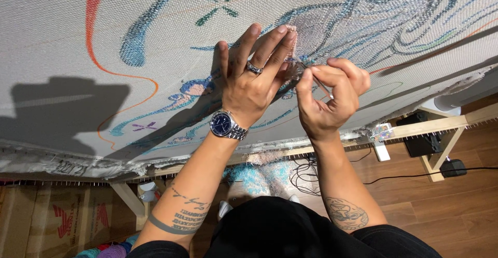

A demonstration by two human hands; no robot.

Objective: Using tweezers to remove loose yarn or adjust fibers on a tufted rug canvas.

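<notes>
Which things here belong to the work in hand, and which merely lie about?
In use: stretched canvas; left hand pressed flat on it; right hand pinching a thin metal tool.

Lying about: cardboard box; black cables; yarn scraps.

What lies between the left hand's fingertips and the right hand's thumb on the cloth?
In the head view, a small patch of tufted pale yarn lies between the left hand and right hand, which pinches a thin metal tool.

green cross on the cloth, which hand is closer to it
Left. The left hand lies flat just below the green cross; the right hand, pinching a thin tool, is further right.
</notes>
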